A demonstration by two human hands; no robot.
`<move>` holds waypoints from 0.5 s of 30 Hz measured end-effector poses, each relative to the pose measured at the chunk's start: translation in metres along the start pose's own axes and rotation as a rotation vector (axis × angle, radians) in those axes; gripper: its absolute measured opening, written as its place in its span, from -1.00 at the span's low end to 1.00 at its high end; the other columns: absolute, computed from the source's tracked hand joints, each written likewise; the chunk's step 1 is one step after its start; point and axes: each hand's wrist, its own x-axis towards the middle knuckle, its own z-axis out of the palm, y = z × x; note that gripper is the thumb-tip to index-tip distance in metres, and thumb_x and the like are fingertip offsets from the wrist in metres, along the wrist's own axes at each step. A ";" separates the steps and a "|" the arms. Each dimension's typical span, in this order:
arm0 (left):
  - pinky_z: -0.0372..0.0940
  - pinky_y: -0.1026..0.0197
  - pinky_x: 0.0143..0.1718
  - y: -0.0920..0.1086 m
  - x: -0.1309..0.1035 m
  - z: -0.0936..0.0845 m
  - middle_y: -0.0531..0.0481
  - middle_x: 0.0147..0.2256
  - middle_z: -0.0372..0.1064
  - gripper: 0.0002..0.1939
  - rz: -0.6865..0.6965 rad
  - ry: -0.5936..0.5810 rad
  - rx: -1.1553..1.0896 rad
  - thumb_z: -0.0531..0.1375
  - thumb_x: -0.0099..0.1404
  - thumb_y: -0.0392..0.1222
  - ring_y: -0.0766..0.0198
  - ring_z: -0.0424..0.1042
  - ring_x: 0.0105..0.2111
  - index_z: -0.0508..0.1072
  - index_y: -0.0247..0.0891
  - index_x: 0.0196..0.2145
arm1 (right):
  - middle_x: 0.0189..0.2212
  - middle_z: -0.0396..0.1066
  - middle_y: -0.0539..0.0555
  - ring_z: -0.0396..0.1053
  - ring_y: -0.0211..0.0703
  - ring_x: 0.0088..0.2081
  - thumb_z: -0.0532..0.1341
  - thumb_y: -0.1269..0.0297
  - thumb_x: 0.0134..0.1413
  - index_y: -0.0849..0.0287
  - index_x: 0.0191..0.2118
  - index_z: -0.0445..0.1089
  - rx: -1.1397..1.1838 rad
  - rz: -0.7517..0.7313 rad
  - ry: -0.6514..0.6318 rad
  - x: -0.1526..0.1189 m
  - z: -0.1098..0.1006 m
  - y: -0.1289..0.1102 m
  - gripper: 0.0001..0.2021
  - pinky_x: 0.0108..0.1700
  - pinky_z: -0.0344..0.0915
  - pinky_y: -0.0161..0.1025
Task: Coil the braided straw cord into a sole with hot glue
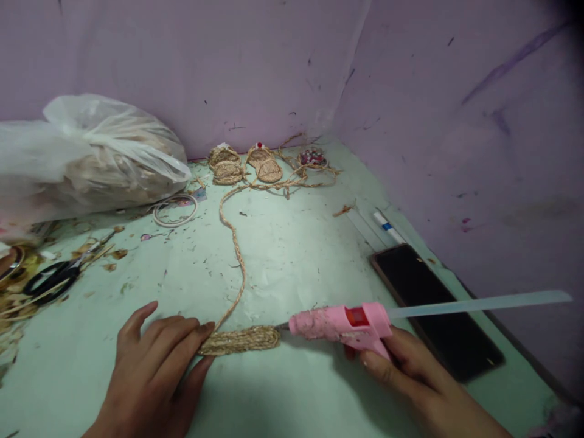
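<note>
Left hand (152, 368) is closed at one end of a braided-straw strip (241, 340), which is pinched between fingers and thumb. By the right hand (415, 371), a pink hot-glue gun (319, 323) is gripped, its nozzle held at the strip's opposite end; contact cannot be confirmed. Several rows are already laid together, while a long braided cord (237, 249) is left unwound. The strip is thus positioned between both hands, immediately right of the left fingertips.

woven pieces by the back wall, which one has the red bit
The right woven piece, nearer the beads, has a red bit at its upper edge; the left woven piece has a whitish bit there.
</note>
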 end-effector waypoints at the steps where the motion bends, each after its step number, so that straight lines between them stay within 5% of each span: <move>1: 0.07 -0.29 -0.01 0.000 0.000 0.000 -0.09 -0.37 0.43 -0.82 -0.008 -0.002 0.002 0.16 0.19 -0.29 0.11 0.39 -0.36 0.37 -0.24 -0.20 | -0.29 0.52 0.10 0.45 -0.04 -0.28 0.14 0.04 0.08 0.05 -0.15 0.47 0.001 0.000 -0.015 0.000 0.000 0.000 -0.69 -0.25 0.42 -0.13; 10: 0.06 -0.25 0.03 -0.016 -0.007 0.002 -0.07 -0.35 0.46 -0.75 0.086 -0.032 0.048 0.21 0.13 -0.27 0.12 0.42 -0.37 0.38 -0.22 -0.18 | -0.28 0.48 0.06 0.42 -0.09 -0.28 0.10 0.04 0.14 0.03 -0.07 0.41 0.005 0.011 -0.115 0.001 -0.003 0.004 -0.68 -0.23 0.38 -0.17; 15: 0.07 -0.28 -0.01 -0.011 -0.005 0.001 -0.13 -0.34 0.44 -0.75 0.064 -0.020 0.024 0.20 0.14 -0.28 0.08 0.41 -0.35 0.37 -0.27 -0.18 | -0.37 0.45 0.05 0.39 -0.10 -0.34 0.12 0.03 0.09 0.07 -0.18 0.44 0.019 0.020 -0.028 -0.001 -0.001 0.001 -0.70 -0.26 0.36 -0.16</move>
